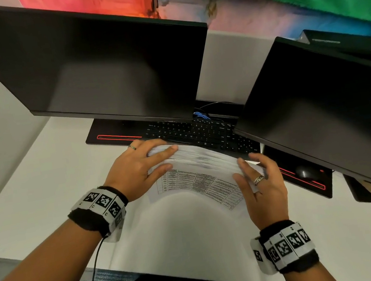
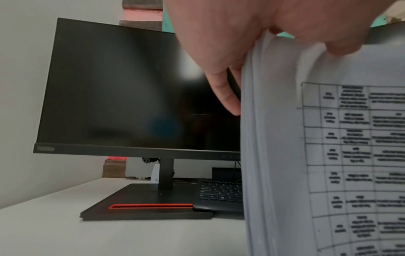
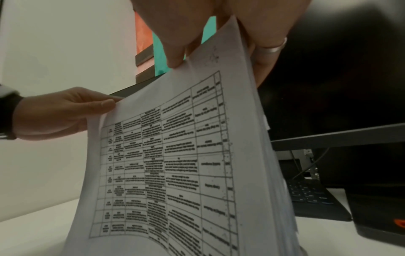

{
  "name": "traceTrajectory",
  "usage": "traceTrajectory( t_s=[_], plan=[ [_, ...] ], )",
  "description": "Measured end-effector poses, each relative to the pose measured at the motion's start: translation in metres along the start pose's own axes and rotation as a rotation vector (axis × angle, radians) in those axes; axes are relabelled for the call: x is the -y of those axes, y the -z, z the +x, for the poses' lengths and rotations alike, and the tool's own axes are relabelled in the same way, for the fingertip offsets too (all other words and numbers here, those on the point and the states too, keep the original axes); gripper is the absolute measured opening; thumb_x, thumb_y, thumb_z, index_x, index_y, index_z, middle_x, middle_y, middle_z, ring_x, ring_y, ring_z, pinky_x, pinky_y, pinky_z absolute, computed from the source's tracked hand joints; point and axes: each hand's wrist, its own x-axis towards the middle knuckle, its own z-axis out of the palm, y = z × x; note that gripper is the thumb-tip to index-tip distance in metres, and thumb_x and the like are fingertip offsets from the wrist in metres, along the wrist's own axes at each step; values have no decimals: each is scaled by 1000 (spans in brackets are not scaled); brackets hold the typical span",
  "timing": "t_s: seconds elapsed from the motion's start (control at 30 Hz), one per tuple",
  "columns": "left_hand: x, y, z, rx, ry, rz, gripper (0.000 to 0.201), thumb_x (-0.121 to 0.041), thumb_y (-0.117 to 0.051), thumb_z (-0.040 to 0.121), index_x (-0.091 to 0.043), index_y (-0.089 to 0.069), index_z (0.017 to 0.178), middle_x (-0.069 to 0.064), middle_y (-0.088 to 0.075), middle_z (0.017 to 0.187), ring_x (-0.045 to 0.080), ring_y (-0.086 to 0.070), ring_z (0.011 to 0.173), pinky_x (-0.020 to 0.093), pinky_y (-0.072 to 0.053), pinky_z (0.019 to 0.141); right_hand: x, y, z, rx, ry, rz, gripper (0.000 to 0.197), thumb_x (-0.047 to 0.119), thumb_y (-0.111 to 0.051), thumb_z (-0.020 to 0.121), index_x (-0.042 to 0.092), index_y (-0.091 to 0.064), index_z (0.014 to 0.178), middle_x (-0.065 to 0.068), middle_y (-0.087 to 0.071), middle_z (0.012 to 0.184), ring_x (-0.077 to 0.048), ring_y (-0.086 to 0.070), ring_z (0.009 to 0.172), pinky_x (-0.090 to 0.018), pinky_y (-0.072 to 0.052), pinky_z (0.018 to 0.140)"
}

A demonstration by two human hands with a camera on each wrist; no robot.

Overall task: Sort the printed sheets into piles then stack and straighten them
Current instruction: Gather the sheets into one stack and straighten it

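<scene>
White desk (image 1: 42,185) | both hands, left hand (image 1: 133,169) and right hand (image 1: 262,189), clasp upright sheet stack (image 1: 202,162) | step: squaring | next: tap bottom edge level.

White worktop (image 1: 42,185), black keyboard (image 1: 202,133) at frame centre, two monitor bases with red slots, left base (image 1: 111,133), right base (image 1: 316,187), mouse (image 1: 305,173) on it
</scene>
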Motion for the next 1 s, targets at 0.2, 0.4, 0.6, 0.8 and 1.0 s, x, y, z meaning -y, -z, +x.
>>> traceTrajectory(
  t_s=[0.2, 0.4, 0.6, 0.8, 1.0],
  plan=[
    [9, 3, -4, -38, 324, -525, 86, -33, -73, 85, -52, -19, 149, -9, -64, 122, 5, -61, 109, 24, -51, 95, 1, 7, -1, -16, -155, 203, 66, 21, -69, 89, 24, -38, 147, 4, -44, 141, 18, -43, 120, 0, -36, 95],
    [-10, -16, 8, -199, 572, -926, 59, -32, -74, 85, -31, -47, 138, -3, -63, 114, 9, -64, 103, 37, -54, 93, 9, -11, 5, -206, -721, 762, 38, 13, -68, 90, 17, -59, 127, 5, -67, 101, -8, -71, 87, -18, -56, 63],
    [-23, -27, 9, -440, 660, -931, 25, -19, -58, 97, -20, -59, 123, -7, -64, 105, 8, -64, 92, 24, -54, 75, 16, -12, 13, -328, -686, 720, 18, 16, -60, 95, 18, -70, 110, 5, -66, 93, -8, -61, 83, -21, -48, 71],
    [-27, -30, 9, -480, 684, -918, 23, -24, -50, 101, -21, -60, 122, -2, -69, 110, 11, -67, 95, 23, -56, 76, 21, -9, 8, -345, -628, 769, 40, -9, -47, 93, 13, -63, 123, 15, -63, 97, 15, -61, 81, -7, -49, 69],
    [-27, -27, 11, -488, 714, -900, 23, -23, -50, 102, -22, -68, 114, -4, -72, 107, 10, -66, 98, 21, -51, 80, 15, -10, 10, -406, -619, 734, 31, 4, -48, 98, 16, -70, 118, 19, -53, 59, 3, -46, 51, -7, -43, 57]
  ],
)
